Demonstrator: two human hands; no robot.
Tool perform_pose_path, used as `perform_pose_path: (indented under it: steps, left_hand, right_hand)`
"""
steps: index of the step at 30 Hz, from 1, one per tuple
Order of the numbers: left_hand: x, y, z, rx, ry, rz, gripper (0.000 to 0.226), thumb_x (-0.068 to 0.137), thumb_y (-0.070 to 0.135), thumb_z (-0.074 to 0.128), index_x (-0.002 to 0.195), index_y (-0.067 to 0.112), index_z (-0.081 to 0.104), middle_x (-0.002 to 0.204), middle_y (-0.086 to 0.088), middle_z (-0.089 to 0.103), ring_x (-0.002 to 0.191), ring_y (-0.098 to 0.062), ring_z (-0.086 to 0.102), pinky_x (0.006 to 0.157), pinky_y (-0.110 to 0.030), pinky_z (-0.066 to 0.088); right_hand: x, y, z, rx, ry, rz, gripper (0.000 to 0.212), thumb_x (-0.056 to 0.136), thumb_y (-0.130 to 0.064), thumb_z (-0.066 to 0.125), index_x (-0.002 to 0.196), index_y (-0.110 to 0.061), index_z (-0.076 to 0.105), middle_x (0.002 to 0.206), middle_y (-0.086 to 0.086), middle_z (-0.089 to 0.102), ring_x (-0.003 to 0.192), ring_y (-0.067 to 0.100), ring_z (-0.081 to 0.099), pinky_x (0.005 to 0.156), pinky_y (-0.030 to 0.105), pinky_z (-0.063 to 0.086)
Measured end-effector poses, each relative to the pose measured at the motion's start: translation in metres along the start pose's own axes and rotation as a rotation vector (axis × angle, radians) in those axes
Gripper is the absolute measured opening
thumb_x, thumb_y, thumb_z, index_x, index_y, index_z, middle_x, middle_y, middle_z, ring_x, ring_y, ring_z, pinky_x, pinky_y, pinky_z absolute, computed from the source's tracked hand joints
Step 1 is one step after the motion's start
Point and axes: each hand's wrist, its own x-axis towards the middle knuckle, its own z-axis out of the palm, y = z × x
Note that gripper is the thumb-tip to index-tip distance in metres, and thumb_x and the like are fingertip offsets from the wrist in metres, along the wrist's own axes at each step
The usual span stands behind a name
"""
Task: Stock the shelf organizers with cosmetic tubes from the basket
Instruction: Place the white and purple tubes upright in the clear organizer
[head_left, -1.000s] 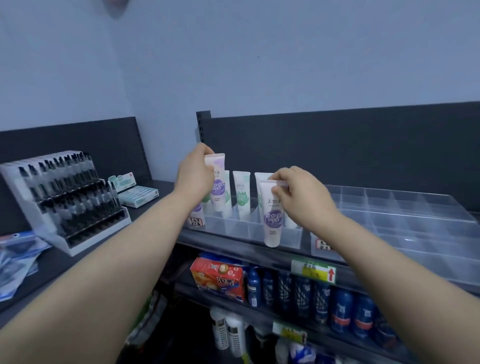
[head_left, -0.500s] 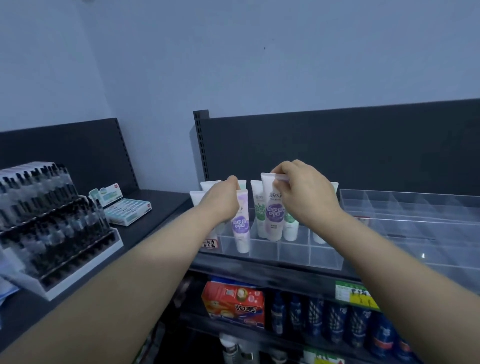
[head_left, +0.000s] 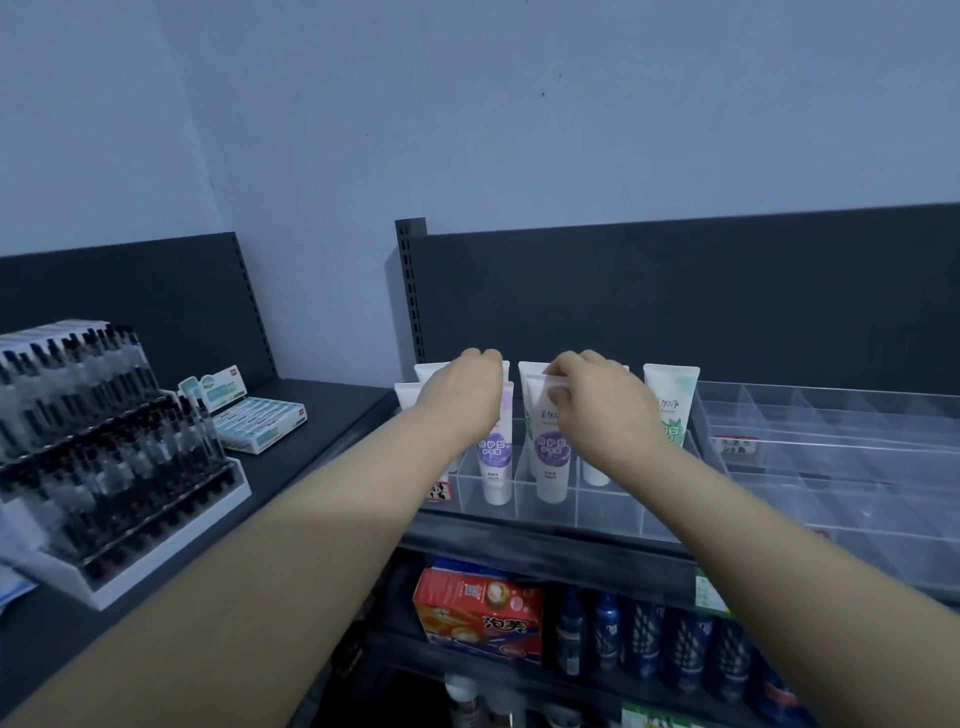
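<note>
A clear acrylic organizer (head_left: 608, 512) with small compartments stands on the top shelf. Two white tubes with purple labels stand cap-down in its front row. My left hand (head_left: 462, 402) grips the top of the left purple tube (head_left: 496, 457). My right hand (head_left: 602, 408) pinches the flat crimped end of the right purple tube (head_left: 551, 457). White tubes with green labels (head_left: 672, 410) stand upright in the rows behind, partly hidden by both hands. The basket is out of view.
A second clear organizer (head_left: 831, 457) extends to the right. A tiered rack of small dark bottles (head_left: 104, 447) and a box of teal packets (head_left: 260, 421) sit on the left counter. A red box (head_left: 478, 613) and blue bottles (head_left: 644, 639) fill the lower shelf.
Both hands have lowered their purple tubes down into the front compartments of the organizer. The view has shifted closer to the shelf.
</note>
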Motion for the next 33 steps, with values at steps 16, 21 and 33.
perform_pose_path:
  steps: [16, 21, 33]
  left_hand:
    - [-0.007, -0.001, -0.008, 0.067, 0.033, 0.021, 0.032, 0.083, -0.008, 0.047, 0.111, 0.006, 0.054, 0.105, -0.011, 0.056, 0.093, -0.03, 0.056, 0.065, -0.035, 0.038]
    - [-0.01, -0.002, -0.016, 0.119, 0.025, 0.004, 0.038, 0.084, -0.005, 0.048, 0.12, 0.007, 0.055, 0.112, -0.012, 0.057, 0.101, -0.03, 0.055, 0.073, -0.037, 0.047]
    - [-0.017, 0.044, -0.014, 0.093, 0.24, 0.277, 0.044, 0.098, 0.027, 0.047, 0.14, 0.014, 0.037, 0.146, -0.006, 0.036, 0.139, -0.026, 0.027, 0.114, -0.048, 0.025]
  right_hand:
    - [-0.005, -0.012, 0.018, -0.162, -0.094, -0.069, 0.028, 0.09, -0.016, 0.049, 0.118, -0.018, 0.046, 0.115, 0.004, 0.053, 0.106, 0.027, 0.048, 0.071, 0.035, 0.029]
    - [-0.007, -0.014, 0.018, -0.229, -0.119, -0.09, 0.034, 0.091, -0.019, 0.049, 0.124, -0.017, 0.042, 0.118, 0.004, 0.053, 0.109, 0.027, 0.046, 0.074, 0.037, 0.029]
    - [-0.052, 0.019, -0.027, -0.426, 0.018, -0.008, 0.035, 0.097, -0.037, 0.04, 0.127, -0.019, 0.047, 0.124, 0.001, 0.054, 0.115, 0.026, 0.048, 0.085, 0.04, 0.038]
